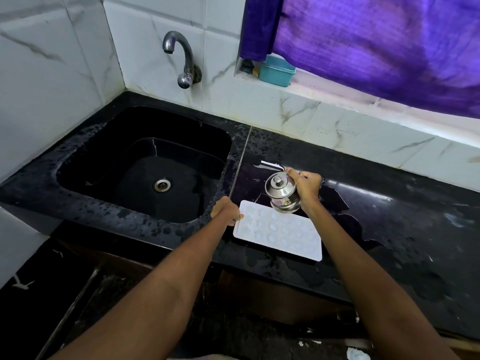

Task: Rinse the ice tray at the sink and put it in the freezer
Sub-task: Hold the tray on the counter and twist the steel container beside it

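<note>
Ice tray (279, 231) pinched by left fingers (237, 217); right fingers (292, 174) grip steel pot (281, 192), hiding its handle.

Both forearms are bare to the hands (226, 207), no sleeves, rings or watch.

Two hands (226, 210), one ice tray (279, 233), one steel pot (281, 192), one sink (145, 162), one tap (181, 58), one teal box (276, 71).
</note>
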Demonstrator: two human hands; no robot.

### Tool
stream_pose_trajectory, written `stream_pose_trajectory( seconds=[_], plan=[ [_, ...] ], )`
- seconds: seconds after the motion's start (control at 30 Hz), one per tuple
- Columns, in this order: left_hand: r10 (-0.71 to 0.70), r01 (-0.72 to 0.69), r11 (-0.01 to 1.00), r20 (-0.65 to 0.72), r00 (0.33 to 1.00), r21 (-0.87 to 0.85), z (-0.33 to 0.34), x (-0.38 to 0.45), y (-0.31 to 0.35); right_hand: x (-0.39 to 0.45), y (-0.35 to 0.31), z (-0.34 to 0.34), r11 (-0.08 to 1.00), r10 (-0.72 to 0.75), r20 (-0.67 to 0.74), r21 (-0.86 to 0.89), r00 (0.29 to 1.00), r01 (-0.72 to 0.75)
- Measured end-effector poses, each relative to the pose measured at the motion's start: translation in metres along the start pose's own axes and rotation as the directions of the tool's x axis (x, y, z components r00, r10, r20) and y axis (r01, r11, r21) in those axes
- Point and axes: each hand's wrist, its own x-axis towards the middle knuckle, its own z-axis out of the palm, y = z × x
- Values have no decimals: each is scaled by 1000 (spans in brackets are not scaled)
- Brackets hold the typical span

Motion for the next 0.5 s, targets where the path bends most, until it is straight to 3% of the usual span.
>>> stream_pose_trajectory(
  seconds=[0.17, 0.5],
  plan=[
    [7, -7, 1000, -19, 1000, 8, 2, 1, 0, 2, -10, -7, 989, 68, -24, 132, 997, -64],
    [4, -3, 1000, -55, 998, 21, 1, -10, 3, 4, -7, -20, 999, -3, -20, 40, 1000, 4]
  ],
)
